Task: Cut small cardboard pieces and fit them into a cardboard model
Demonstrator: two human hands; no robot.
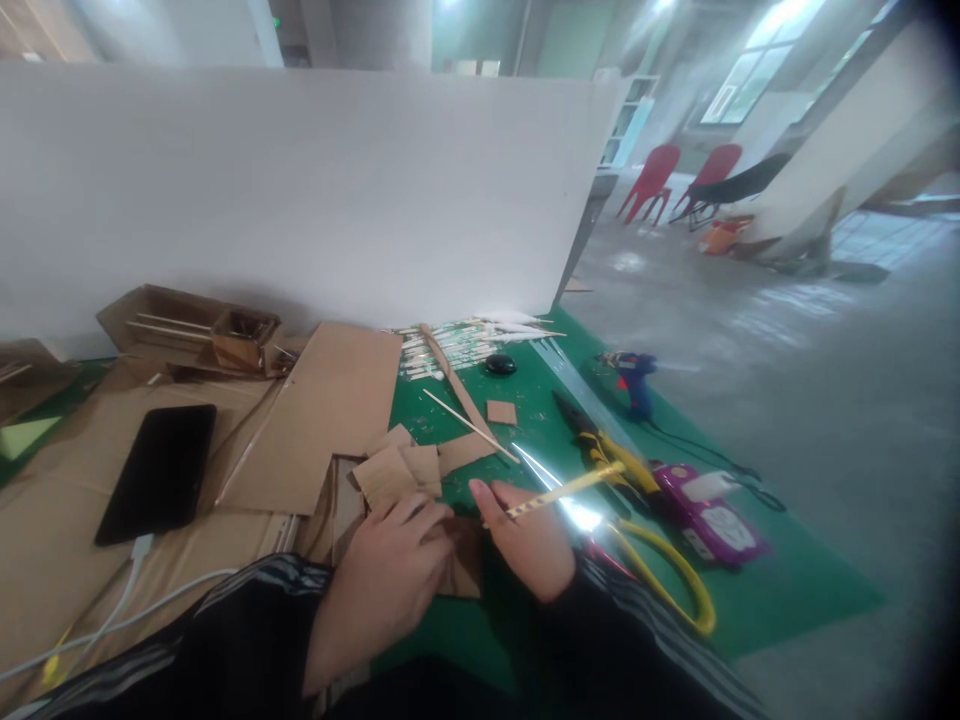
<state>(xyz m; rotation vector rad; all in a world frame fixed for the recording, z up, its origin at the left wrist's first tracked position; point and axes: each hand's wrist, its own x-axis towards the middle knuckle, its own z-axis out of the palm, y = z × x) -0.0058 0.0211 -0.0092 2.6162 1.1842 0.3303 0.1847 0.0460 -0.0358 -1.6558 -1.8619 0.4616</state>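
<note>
My right hand [532,545] is closed around a yellow patterned pencil [564,490], which points down and left. My left hand [394,570] has its fingers bent and pressed together on a brown cardboard piece [463,565] at the table's near side. Several small cardboard squares [386,475] lie in a loose pile just beyond the left hand. A shiny metal ruler [551,482] rests beyond my right hand, partly under the pencil. Close by are a thin wooden stick [465,422] and a small cardboard square [501,411].
Pliers [596,440], a yellow loop handle [701,600], a purple case [712,525] and a blue glue gun [637,382] lie right. A phone [161,470] and cardboard sheet [319,400] lie left. Behind are sticks [457,348], a black disc [501,365] and a white panel [300,190].
</note>
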